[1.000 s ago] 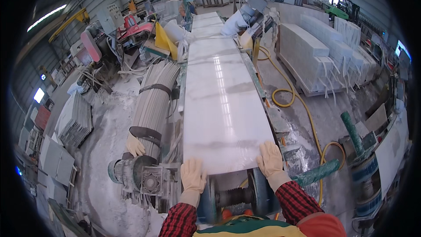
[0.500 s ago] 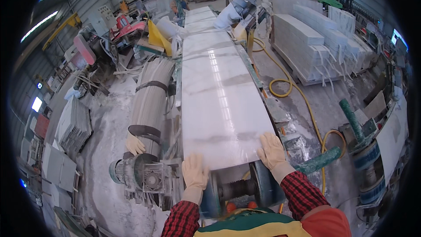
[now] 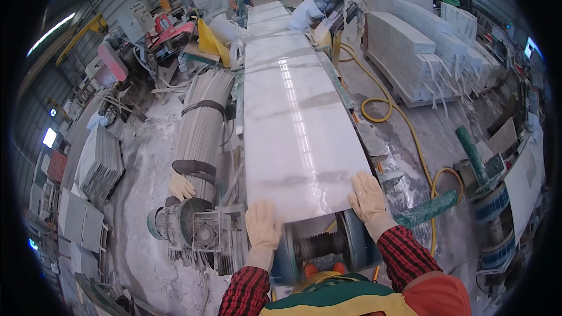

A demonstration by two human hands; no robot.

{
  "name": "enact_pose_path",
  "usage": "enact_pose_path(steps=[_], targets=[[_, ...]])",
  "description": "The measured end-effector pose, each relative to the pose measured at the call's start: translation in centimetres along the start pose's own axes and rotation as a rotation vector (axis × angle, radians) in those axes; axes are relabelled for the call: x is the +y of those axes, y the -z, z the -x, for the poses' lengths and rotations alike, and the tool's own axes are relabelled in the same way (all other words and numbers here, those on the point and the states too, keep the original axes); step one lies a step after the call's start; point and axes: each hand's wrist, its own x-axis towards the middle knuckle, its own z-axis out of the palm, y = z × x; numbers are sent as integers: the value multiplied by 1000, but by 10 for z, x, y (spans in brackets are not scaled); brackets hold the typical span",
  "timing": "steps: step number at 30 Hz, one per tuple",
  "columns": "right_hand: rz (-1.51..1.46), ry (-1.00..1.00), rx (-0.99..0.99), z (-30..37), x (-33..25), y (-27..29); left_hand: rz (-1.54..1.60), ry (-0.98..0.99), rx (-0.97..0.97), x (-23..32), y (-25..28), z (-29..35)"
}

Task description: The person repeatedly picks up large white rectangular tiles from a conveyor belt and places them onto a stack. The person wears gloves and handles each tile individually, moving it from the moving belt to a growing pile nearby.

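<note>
A long, polished white stone slab [image 3: 295, 140] with grey veins runs away from me on a line of slabs. At its near left corner lies my left hand [image 3: 263, 225], in a cream work glove, fingers stretched forward along the edge. My right hand [image 3: 369, 199], gloved alike, rests at the near right corner with its fingers flat and a little apart. Neither hand wraps around anything. Below the slab's near edge, between my forearms, sits a roller [image 3: 319, 246] with a dark ribbed core and blue ends.
To the left stand a motor with gearbox [image 3: 205, 231] and a bundle of long strips [image 3: 202, 123], with a loose glove [image 3: 181, 186] on it. At right are a green pipe [image 3: 427, 209], a yellow hose [image 3: 417, 146] and stacked stone blocks [image 3: 404, 61].
The whole view has shifted slightly upward. Both hands stay at the slab's near corners, with little visible movement against it.
</note>
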Motion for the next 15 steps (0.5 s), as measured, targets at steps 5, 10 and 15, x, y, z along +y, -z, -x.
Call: enact_pose_path(steps=[5,10,15], targets=[[-10,-22,-28,6,2,-2,4,-5,27,-1,-5,6],[1,-21,-24,16,6,-9,33,0,-4,0,-1,9],[-5,-24,-28,21,5,-9,23,14,-15,-2,-2,13]])
